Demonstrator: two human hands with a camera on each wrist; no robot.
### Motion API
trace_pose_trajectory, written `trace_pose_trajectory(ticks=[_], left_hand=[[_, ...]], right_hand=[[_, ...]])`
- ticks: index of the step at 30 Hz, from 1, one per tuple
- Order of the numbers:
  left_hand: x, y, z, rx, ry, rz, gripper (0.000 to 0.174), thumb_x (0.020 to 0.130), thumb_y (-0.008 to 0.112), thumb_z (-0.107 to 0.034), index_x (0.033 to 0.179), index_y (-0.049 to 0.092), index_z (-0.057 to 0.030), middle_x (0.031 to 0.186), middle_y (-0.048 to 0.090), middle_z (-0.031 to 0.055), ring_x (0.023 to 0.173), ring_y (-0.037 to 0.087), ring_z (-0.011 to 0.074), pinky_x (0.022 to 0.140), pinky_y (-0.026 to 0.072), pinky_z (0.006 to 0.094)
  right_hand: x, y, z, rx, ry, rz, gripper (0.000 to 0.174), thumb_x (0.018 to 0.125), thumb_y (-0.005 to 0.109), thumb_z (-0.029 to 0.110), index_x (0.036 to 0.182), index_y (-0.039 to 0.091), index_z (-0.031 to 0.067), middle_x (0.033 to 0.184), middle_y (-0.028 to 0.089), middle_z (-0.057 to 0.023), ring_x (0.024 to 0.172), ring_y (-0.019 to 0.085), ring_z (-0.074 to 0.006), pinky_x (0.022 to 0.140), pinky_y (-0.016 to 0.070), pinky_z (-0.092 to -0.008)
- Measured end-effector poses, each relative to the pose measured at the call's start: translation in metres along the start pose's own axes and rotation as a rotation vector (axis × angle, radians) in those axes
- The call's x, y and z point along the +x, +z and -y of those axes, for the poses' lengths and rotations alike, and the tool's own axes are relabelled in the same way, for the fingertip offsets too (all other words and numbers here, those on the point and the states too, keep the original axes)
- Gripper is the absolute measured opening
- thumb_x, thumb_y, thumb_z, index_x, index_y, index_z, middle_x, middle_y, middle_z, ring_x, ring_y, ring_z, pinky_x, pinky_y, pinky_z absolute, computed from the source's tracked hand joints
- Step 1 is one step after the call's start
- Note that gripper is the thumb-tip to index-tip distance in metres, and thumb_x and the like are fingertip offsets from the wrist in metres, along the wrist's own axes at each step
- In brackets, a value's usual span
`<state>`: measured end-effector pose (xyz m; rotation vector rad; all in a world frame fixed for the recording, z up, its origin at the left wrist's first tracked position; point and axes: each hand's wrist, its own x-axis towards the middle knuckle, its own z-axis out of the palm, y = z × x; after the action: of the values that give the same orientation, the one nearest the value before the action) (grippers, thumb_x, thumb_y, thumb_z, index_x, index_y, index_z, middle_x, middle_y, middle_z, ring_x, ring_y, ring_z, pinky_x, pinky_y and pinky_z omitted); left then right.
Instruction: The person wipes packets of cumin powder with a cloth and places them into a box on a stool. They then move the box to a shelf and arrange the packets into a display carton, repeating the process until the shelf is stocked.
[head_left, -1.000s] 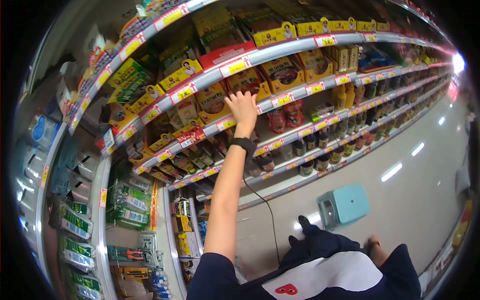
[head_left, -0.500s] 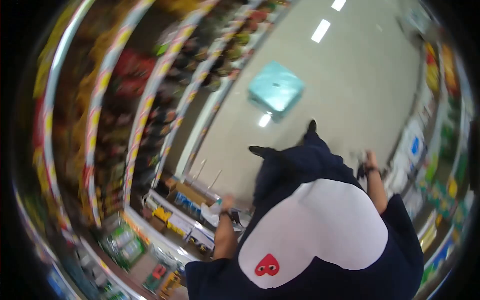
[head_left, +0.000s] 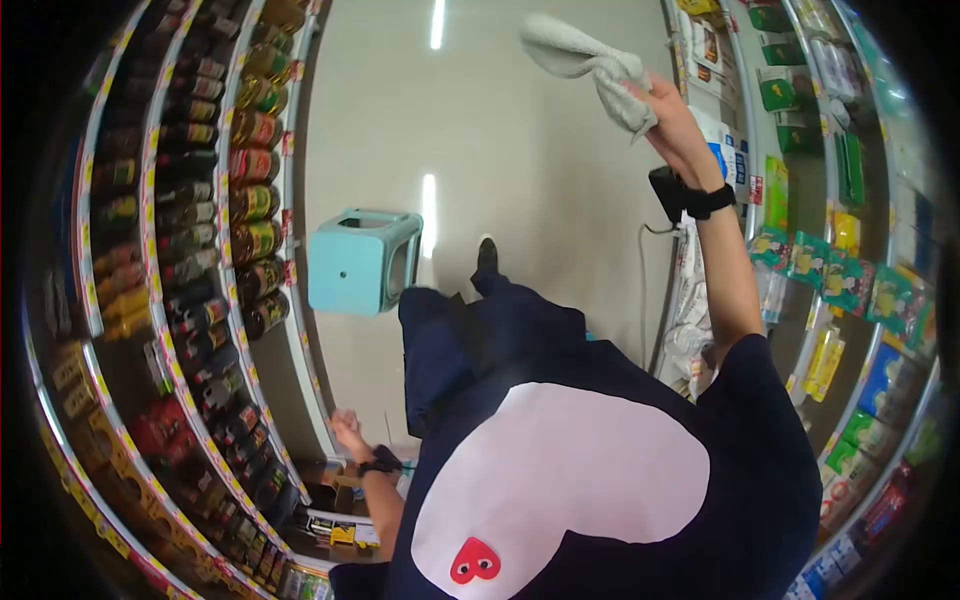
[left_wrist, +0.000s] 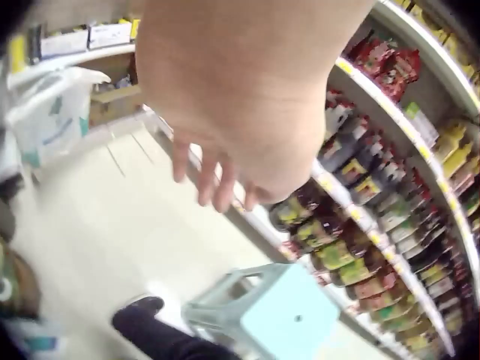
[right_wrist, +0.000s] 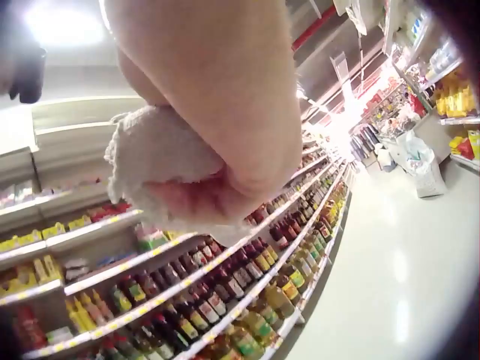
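Out to the right in the head view, my right hand [head_left: 680, 128] grips a pale grey cloth [head_left: 605, 70], whose loose end swings out to the left above the floor. The right wrist view shows the same cloth [right_wrist: 154, 150] bunched around the curled fingers, its frayed edge hanging out. My left hand [head_left: 348, 432] hangs low beside my body, near the bottom of the left shelves. Seen from the left wrist, that hand [left_wrist: 232, 127] holds nothing, and its fingers dangle loosely over the floor.
A light-blue plastic stool [head_left: 345, 268] stands on the floor by the left shelving, which is lined with bottles [head_left: 255, 200]. Packets [head_left: 845, 275] fill the shelves on the right. A dark cable [head_left: 643, 290] runs down from the right wrist device.
The left hand has come down from the yellow packets on the shelf to my side. My view has turned to the right, and the right hand has risen from low down, now showing the cloth.
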<state>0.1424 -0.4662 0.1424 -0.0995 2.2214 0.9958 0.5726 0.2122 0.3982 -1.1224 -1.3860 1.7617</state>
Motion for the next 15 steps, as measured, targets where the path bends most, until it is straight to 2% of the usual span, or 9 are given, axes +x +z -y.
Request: trace_pose_trajectory(ticks=[6,7,9,10,11,12,13,14,15], left_hand=[[0.029,0.054,-0.086,0.154,-0.255,0.270,0.050,0.094,0.048,-0.051,0.125,0.056,-0.0123,0.116,0.064,0.0104,0.098,0.062,0.0206,0.074,0.0501,0.0375],[0.029,0.058,-0.081,0.226,-0.191,0.397,0.047,0.093,0.049,-0.051,0.119,0.058,-0.0124,0.104,0.066,0.0078,0.087,0.063,0.0190,0.069,0.0506,0.0359],[0.019,0.105,-0.115,0.122,-0.567,0.358,0.031,0.095,0.048,-0.037,0.106,0.061,-0.0106,0.091,0.066,0.0063,0.070,0.060,0.0188,0.061,0.0502,0.0313],[0.055,0.166,-0.148,0.062,-0.512,0.378,0.031,0.095,0.048,-0.037,0.106,0.061,-0.0106,0.091,0.066,0.0063,0.070,0.060,0.0188,0.061,0.0502,0.0313],[0.057,0.167,-0.172,-0.151,-0.602,0.462,0.030,0.096,0.046,-0.034,0.103,0.062,-0.0098,0.084,0.063,0.0058,0.064,0.057,0.0184,0.054,0.0468,0.0317],[0.070,0.178,-0.195,-0.357,-0.708,0.549,0.030,0.097,0.044,-0.032,0.099,0.062,-0.0090,0.077,0.059,0.0053,0.057,0.055,0.0179,0.046,0.0434,0.0320],[0.071,0.212,-0.207,-0.556,-0.844,0.623,0.031,0.099,0.042,-0.030,0.096,0.063,-0.0081,0.071,0.056,0.0048,0.051,0.052,0.0174,0.039,0.0401,0.0323],[0.061,0.244,-0.207,-0.609,-0.861,0.622,0.031,0.099,0.042,-0.030,0.096,0.063,-0.0081,0.071,0.056,0.0048,0.051,0.052,0.0174,0.039,0.0401,0.0323],[0.116,0.315,-0.265,-0.438,-0.480,0.641,0.032,0.098,0.043,-0.031,0.100,0.064,-0.0070,0.079,0.058,0.0070,0.060,0.055,0.0199,0.048,0.0429,0.0347]], right_hand=[[0.084,-0.105,0.043,0.236,-0.188,-0.091,0.029,0.095,0.060,0.027,0.112,0.061,0.0036,0.105,0.065,-0.0025,0.095,0.062,-0.0114,0.086,0.0491,-0.0267],[0.098,-0.122,0.042,0.295,-0.130,-0.231,0.032,0.096,0.057,0.028,0.115,0.060,0.0034,0.108,0.065,-0.0043,0.098,0.062,-0.0130,0.087,0.0491,-0.0275],[0.128,-0.133,0.037,0.241,-0.076,-0.558,0.037,0.099,0.049,0.031,0.121,0.059,0.0026,0.113,0.065,-0.0067,0.102,0.062,-0.0144,0.090,0.0484,-0.0282],[0.133,-0.164,0.008,0.076,-0.070,-0.383,0.042,0.100,0.046,0.032,0.127,0.056,0.0010,0.122,0.062,-0.0091,0.113,0.058,-0.0171,0.099,0.0435,-0.0303],[0.134,-0.173,-0.019,-0.244,0.116,-0.598,0.045,0.102,0.041,0.031,0.133,0.052,-0.0004,0.131,0.056,-0.0107,0.123,0.051,-0.0202,0.107,0.0359,-0.0336],[0.129,-0.217,-0.098,0.006,0.245,-0.587,0.041,0.097,0.051,0.033,0.118,0.064,0.0008,0.107,0.067,-0.0058,0.097,0.062,-0.0140,0.084,0.0504,-0.0304],[0.068,-0.247,-0.182,-0.026,0.225,-0.560,0.041,0.097,0.051,0.033,0.118,0.064,0.0008,0.107,0.067,-0.0058,0.097,0.062,-0.0140,0.084,0.0504,-0.0304],[0.033,-0.279,-0.254,-0.615,0.129,-0.466,0.048,0.096,0.053,0.033,0.135,0.043,0.0078,0.131,0.047,-0.0109,0.120,0.045,-0.0197,0.101,0.0337,-0.0329],[0.044,-0.287,-0.321,-1.181,0.003,-0.333,0.069,0.094,0.054,0.032,0.153,0.022,0.0148,0.155,0.026,-0.0160,0.143,0.027,-0.0254,0.118,0.0169,-0.0354]])
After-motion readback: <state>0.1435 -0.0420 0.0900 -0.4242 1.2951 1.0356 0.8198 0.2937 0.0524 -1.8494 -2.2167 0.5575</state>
